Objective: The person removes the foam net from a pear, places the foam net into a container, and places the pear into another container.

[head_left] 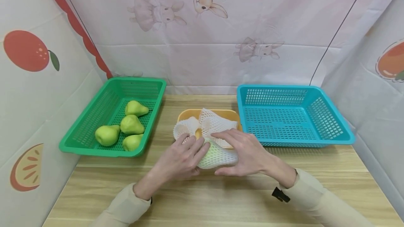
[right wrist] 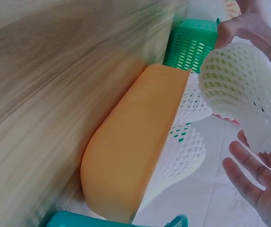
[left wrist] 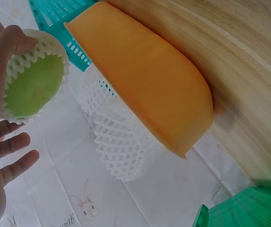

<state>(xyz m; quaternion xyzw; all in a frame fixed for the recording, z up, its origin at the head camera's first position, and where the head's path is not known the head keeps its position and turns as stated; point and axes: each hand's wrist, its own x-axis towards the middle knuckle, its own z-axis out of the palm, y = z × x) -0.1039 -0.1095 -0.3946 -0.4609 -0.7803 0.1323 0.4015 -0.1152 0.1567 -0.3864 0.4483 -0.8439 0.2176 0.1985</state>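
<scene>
A green pear in a white foam net sleeve is held up in front of the orange-yellow bin. My left hand grips its wide end. In the left wrist view, the sleeve's mouth leaves the pear's bottom bare, with a digit pressing the net edge. Around the sleeve's narrow tail, my right hand has its thumb and fingers apart. Its fingers look fairly straight in the right wrist view, beside the tail; contact is unclear. Empty foam nets stick out of the bin.
A green basket at the left contains several bare pears. To the right is a blue basket, its near-left corner close to the bin. Printed cloth walls enclose the wooden table at the back and sides.
</scene>
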